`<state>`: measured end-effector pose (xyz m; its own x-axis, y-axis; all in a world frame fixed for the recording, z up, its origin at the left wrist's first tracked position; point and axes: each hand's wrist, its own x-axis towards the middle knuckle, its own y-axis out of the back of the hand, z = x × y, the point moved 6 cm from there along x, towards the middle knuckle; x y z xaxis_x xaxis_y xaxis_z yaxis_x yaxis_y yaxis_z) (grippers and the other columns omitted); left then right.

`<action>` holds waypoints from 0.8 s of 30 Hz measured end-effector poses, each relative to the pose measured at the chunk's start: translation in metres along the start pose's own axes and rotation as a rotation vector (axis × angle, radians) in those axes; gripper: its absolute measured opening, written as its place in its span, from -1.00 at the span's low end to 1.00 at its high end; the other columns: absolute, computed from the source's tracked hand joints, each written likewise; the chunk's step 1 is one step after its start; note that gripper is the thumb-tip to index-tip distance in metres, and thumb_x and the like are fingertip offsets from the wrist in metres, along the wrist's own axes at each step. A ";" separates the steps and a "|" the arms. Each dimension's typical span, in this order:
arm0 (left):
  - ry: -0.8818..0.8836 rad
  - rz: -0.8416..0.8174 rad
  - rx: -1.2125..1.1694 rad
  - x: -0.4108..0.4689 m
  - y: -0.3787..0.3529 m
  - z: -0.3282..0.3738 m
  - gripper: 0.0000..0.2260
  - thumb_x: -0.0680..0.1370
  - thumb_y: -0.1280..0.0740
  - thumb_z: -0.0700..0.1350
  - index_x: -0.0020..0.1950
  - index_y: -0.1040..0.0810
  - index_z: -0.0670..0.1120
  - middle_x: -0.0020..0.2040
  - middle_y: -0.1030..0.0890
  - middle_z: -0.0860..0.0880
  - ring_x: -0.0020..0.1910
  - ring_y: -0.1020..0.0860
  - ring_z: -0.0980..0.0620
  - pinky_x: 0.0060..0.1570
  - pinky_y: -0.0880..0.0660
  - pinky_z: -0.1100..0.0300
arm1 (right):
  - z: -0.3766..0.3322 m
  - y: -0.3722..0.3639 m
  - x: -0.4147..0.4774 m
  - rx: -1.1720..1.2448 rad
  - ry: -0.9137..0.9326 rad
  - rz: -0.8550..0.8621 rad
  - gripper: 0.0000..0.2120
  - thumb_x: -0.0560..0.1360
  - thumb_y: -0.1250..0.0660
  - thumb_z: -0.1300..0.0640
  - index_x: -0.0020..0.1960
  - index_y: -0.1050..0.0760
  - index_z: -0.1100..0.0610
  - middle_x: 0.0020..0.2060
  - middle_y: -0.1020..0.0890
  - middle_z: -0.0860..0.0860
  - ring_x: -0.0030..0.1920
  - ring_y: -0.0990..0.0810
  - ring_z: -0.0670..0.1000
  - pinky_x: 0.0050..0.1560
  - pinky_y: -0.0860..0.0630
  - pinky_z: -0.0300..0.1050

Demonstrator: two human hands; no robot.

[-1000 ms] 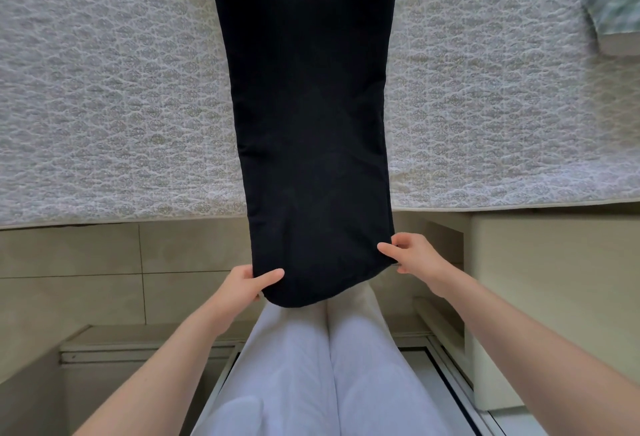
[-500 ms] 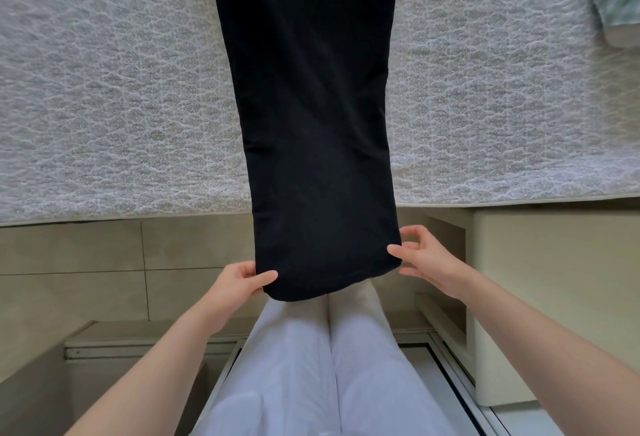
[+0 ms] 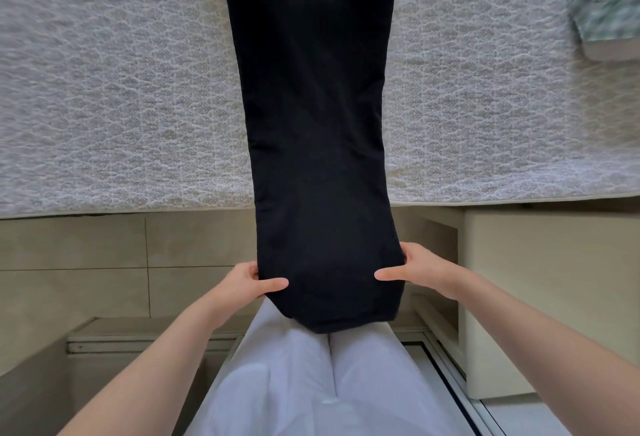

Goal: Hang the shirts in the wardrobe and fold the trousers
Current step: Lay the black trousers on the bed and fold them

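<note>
Head view: black trousers (image 3: 311, 124) lie lengthwise across the bed (image 3: 104, 89), lower end hanging past the bed's edge above the tiled floor (image 3: 86, 255). Bare quilt on both sides; a pale cabinet (image 3: 547, 279) stands near on the right. Since the earlier frame the right hand (image 3: 426, 269) has closed in: its grip now pinches the right edge, thumb on top. The left hand (image 3: 242, 283) grip pinches the left edge. Cloth flat, dark, hem rounded.

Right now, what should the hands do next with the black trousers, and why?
Probably lift the near end and carry it forward onto the bed, folding the black trousers in half. The left hand and right hand each pinch one side of that end, thumbs on top; it hangs off the bed's edge, while the rest lies flat and straight.
</note>
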<state>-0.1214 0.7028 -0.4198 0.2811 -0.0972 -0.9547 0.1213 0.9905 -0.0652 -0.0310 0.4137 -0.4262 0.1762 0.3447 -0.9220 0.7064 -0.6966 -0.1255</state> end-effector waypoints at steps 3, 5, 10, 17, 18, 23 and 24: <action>-0.045 -0.056 -0.020 -0.014 -0.008 0.004 -0.67 0.54 -0.43 -0.15 0.28 -0.53 0.00 0.17 -0.66 0.13 0.15 -0.62 0.16 0.04 -0.54 0.31 | 0.003 -0.003 -0.014 0.047 -0.015 -0.040 -0.66 0.46 -0.47 0.05 0.22 -0.56 0.02 0.09 -0.68 -0.10 0.13 -0.64 -0.07 0.25 -0.52 -0.02; -0.063 -0.050 -0.061 -0.020 -0.011 0.003 -0.63 0.54 -0.42 -0.19 0.32 -0.48 0.00 0.20 -0.64 0.10 0.15 -0.62 0.15 0.02 -0.57 0.29 | 0.003 -0.006 -0.023 0.106 0.007 -0.069 -0.66 0.50 -0.43 0.05 0.26 -0.55 0.03 0.12 -0.67 -0.07 0.16 -0.63 -0.04 0.28 -0.49 0.00; -0.035 0.134 -0.080 -0.026 -0.007 -0.006 -0.58 0.57 -0.39 -0.22 0.39 -0.35 -0.10 0.10 -0.67 -0.09 -0.02 -0.68 -0.02 -0.13 -0.63 0.09 | 0.005 -0.017 -0.035 0.204 -0.004 -0.065 -0.69 0.61 -0.27 0.02 0.34 -0.44 -0.01 0.18 -0.64 -0.07 0.16 -0.63 -0.02 0.20 -0.56 0.04; -0.042 0.256 -0.045 -0.023 -0.001 0.012 -0.35 0.57 -0.31 -0.33 0.51 -0.11 0.11 -0.35 -0.58 -0.16 -0.49 -0.51 -0.03 -0.37 -0.57 0.14 | -0.018 -0.003 -0.028 0.049 -0.091 0.344 -0.45 0.55 -0.35 0.09 0.44 -0.18 0.01 0.00 -0.62 0.10 -0.13 -0.66 0.02 -0.33 -0.60 -0.16; -0.052 0.239 -0.046 -0.023 0.002 0.022 -0.36 0.55 -0.31 -0.34 0.50 -0.16 0.13 -0.40 -0.55 -0.13 -0.49 -0.49 -0.03 -0.35 -0.57 0.13 | -0.028 0.002 -0.026 0.102 -0.068 0.344 -0.41 0.54 -0.36 0.13 0.46 -0.16 -0.07 -0.04 -0.64 0.10 -0.18 -0.65 0.04 -0.36 -0.58 -0.16; -0.062 0.185 -0.203 -0.009 0.042 0.094 -0.52 0.57 -0.30 -0.32 0.34 -0.40 0.18 -0.17 -0.51 -0.20 -0.39 -0.44 -0.02 -0.36 -0.56 0.19 | -0.100 0.045 -0.009 0.211 0.004 0.188 -0.77 0.59 -0.26 0.24 0.22 -0.53 0.13 -0.11 -0.59 0.13 -0.26 -0.60 0.03 -0.19 -0.60 -0.04; -0.055 0.146 -0.206 -0.003 0.051 0.113 -0.64 0.59 -0.29 -0.28 0.30 -0.48 0.08 -0.11 -0.54 -0.20 -0.36 -0.48 -0.01 -0.30 -0.59 0.19 | -0.116 0.056 -0.002 0.227 0.013 0.182 -0.81 0.59 -0.24 0.26 0.16 -0.57 0.21 -0.09 -0.57 0.15 -0.20 -0.60 0.05 -0.16 -0.62 -0.03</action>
<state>-0.0081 0.7426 -0.3878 0.3333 0.0491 -0.9415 -0.1195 0.9928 0.0095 0.0877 0.4467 -0.3890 0.2956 0.2079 -0.9324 0.4907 -0.8705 -0.0385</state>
